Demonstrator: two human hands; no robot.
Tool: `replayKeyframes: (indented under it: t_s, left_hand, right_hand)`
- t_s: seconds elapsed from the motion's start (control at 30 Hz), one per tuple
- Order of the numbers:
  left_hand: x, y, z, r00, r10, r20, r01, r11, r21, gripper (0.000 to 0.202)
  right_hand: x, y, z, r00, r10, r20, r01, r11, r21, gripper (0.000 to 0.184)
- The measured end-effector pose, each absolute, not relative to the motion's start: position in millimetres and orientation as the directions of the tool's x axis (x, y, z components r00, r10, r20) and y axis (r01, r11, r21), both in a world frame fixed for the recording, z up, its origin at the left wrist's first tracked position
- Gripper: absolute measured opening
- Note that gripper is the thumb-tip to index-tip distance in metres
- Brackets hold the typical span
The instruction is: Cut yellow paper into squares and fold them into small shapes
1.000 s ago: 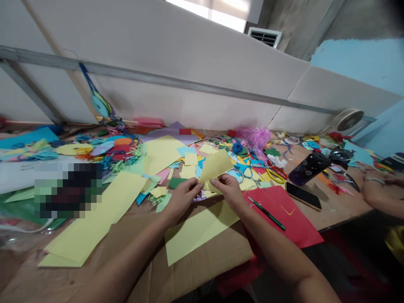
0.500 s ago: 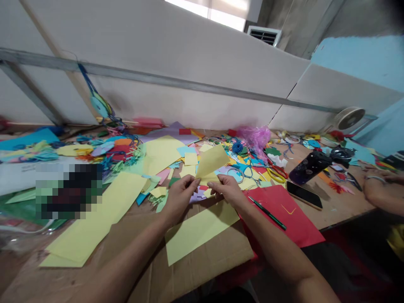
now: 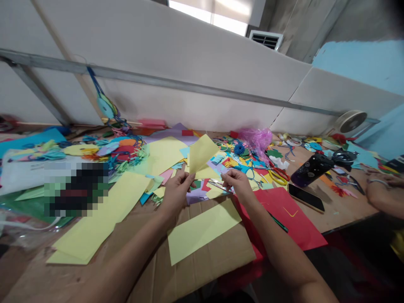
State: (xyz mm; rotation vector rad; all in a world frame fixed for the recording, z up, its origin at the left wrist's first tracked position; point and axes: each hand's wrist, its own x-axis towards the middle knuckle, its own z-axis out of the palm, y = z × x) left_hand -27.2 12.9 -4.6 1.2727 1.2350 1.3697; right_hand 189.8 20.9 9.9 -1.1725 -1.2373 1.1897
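My left hand pinches a folded piece of yellow paper by its lower left edge, one flap standing up. To its right my right hand has thumb and fingers drawn together close to the paper's lower right side; whether anything is between them I cannot make out. Below both hands a yellow paper strip lies flat on brown cardboard. Red paper lies beside the cardboard, partly under my right forearm, with a green pen on it, partly hidden by that forearm.
Longer yellow strips lie to the left. Colourful paper scraps spread behind my hands, with red-and-yellow-handled scissors. A phone and a dark tumbler are at the right, near another person's arm. A pale wall rises behind.
My hands have moved apart; the right one has come away from the left. The folded paper has shifted left with my left hand, its flap more upright. The view has shifted slightly.
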Motion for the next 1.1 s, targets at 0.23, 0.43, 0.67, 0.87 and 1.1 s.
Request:
replayKeyframes:
  t_s: [0.23,0.43,0.67,0.87,1.1]
  left_hand:
    - [-24.2,11.4,-13.6,-0.134,0.964,0.231,0.138,-0.213,0.967,0.030]
    - [-19.2,3.7,-16.8,-0.051,0.853,0.520,0.358,-0.470,0.807,0.025]
    - [-20.3,7.0,-20.9,-0.003,0.691,0.723,0.499,-0.625,0.600,0.038]
    - [-19.8,8.0,-21.9,0.048,0.637,0.769,0.520,-0.673,0.526,0.049]
    - [-20.4,7.7,-20.1,0.077,0.599,0.797,0.581,-0.677,0.452,0.049]
  right_hand:
    - [182.0,15.0,9.1,-0.078,0.991,0.112,-0.099,0.104,-0.990,0.036]
    - [158.2,0.6,0.1,-0.245,0.966,0.084,-0.205,0.034,-0.978,0.041]
    - [158.2,-1.2,-5.8,-0.214,0.969,0.125,-0.323,0.051,-0.945,0.040]
    - [161.8,-0.8,-3.1,-0.303,0.951,0.062,-0.416,-0.073,-0.907,0.047]
    - [162.7,0.4,-0.9,-0.418,0.908,-0.043,-0.420,-0.235,-0.876,0.056]
